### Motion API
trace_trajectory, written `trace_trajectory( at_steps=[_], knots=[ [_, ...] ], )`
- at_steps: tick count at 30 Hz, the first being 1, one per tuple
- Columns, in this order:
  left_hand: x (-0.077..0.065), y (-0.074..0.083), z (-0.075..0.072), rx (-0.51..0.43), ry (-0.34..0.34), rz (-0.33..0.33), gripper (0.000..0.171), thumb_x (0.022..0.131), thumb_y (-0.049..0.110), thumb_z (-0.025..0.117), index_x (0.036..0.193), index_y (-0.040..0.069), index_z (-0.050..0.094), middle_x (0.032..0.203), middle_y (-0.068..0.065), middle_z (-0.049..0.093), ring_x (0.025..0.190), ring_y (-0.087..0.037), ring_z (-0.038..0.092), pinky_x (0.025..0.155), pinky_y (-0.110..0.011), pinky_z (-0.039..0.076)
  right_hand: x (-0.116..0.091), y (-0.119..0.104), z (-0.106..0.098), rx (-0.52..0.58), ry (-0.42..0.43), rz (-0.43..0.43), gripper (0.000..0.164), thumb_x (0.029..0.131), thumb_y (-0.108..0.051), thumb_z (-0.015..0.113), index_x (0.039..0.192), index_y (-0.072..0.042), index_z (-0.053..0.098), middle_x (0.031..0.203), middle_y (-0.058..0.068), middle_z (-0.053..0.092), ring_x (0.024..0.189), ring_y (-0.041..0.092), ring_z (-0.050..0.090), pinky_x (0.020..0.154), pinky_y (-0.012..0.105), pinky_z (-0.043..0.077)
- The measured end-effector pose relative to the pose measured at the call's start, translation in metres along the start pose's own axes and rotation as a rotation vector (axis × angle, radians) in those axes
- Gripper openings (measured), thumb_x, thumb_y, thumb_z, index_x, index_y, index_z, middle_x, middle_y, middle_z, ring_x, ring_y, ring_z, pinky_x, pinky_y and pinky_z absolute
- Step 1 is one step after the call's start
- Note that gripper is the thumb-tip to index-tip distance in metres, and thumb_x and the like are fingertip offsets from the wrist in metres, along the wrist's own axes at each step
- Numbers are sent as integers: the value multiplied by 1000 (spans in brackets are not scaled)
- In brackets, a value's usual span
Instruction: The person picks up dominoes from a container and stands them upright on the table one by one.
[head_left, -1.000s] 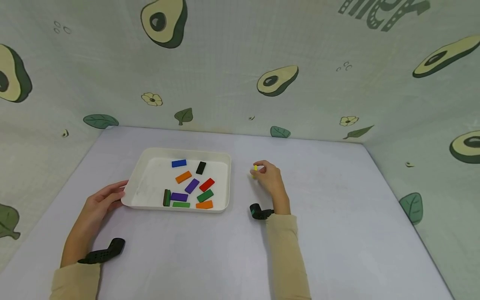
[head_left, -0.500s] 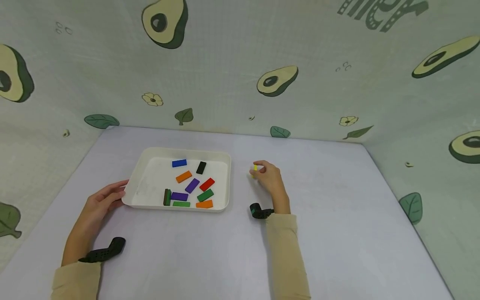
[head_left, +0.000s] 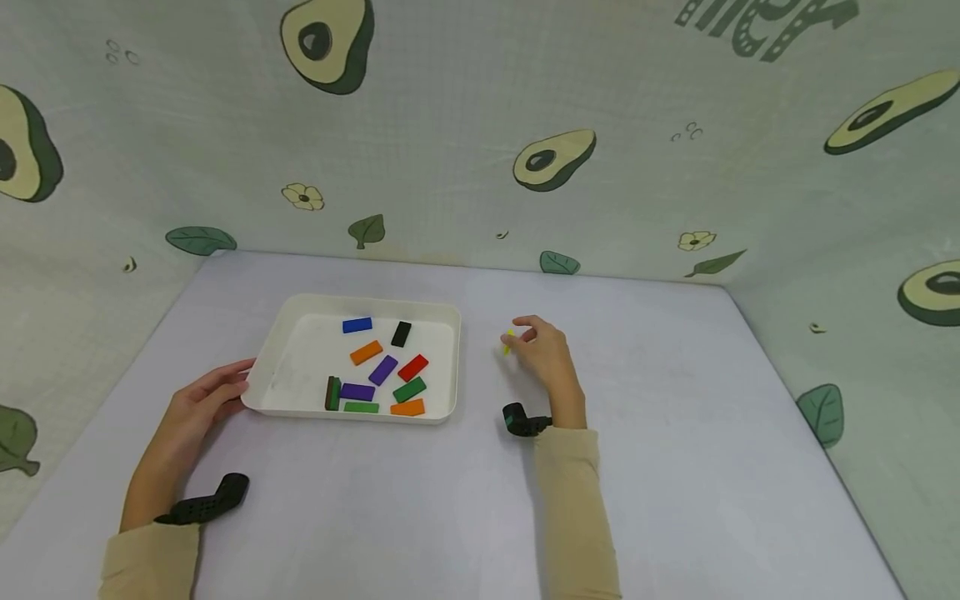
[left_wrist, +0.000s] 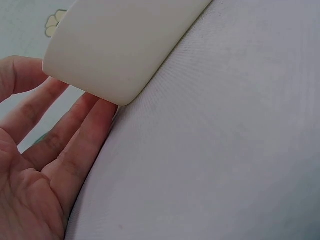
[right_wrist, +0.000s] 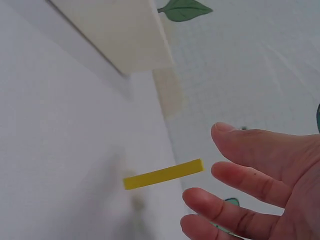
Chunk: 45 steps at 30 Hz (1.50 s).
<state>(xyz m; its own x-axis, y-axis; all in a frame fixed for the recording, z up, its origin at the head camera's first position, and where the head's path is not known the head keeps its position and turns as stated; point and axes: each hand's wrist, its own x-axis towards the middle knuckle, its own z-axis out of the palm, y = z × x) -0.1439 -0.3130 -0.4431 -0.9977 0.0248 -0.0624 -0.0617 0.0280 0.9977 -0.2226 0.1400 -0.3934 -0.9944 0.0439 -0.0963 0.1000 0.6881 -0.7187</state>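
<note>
A white tray holds several coloured blocks, among them a red block, a black block and a blue block. My left hand touches the outside of the tray's left end; in the left wrist view, its fingertips meet the wall near the corner. To the right of the tray is my right hand, beside a thin yellow block. The right wrist view shows the yellow block tilted, with a gap between it and the spread thumb and fingers.
The tray stands on a white table, left of centre. A cloth backdrop printed with avocados hangs behind and along the sides. Each wrist carries a black camera mount.
The right thumb and fingers have parted from the yellow block, and the hand has shifted slightly right. The yellow block, upright before, now leans. The left hand and the tray stay put.
</note>
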Motion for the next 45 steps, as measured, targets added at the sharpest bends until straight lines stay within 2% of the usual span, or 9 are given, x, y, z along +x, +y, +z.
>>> trace_trajectory(
  at_steps=[7,14,24,35,39,45],
  knots=[
    [2,2,1,30,1,-3,42,93,21,57,133,9,50,117,19,56,94,6,58,75,-8,49,-11,-19,-15,11,62,-117,43,87,-30,64,125,-11,56,104,11,59,93,25,54,75,35,48],
    [2,0,0,-5,14,2,40,93,20,58,131,9,53,115,19,58,93,7,58,73,-8,49,-28,-46,-15,11,17,-234,40,88,-26,64,124,-11,56,107,9,58,100,25,53,80,37,49],
    [4,1,0,-10,-4,37,39,93,18,57,130,7,52,115,18,59,94,6,59,74,-9,49,-44,-76,12,-80,-180,-353,35,88,-18,65,121,-12,57,110,8,58,106,24,53,90,36,49],
    [3,2,-2,7,6,17,39,93,18,58,130,8,53,114,20,59,93,8,59,73,-8,49,-43,-86,47,-197,-407,-406,22,89,-9,61,110,-4,63,112,9,61,108,23,55,96,33,47],
    [2,1,-2,11,11,21,38,93,18,57,129,8,53,114,20,59,93,8,59,73,-8,49,-43,-85,63,-252,-438,-458,20,89,-7,61,108,-6,65,109,4,63,102,17,56,92,25,48],
    [2,-1,0,-14,-10,23,37,93,16,57,128,8,54,115,19,59,93,7,59,74,-8,50,-43,-80,82,-360,-421,-481,18,88,-7,60,105,-11,67,104,-2,60,96,11,51,90,20,46]
  ],
)
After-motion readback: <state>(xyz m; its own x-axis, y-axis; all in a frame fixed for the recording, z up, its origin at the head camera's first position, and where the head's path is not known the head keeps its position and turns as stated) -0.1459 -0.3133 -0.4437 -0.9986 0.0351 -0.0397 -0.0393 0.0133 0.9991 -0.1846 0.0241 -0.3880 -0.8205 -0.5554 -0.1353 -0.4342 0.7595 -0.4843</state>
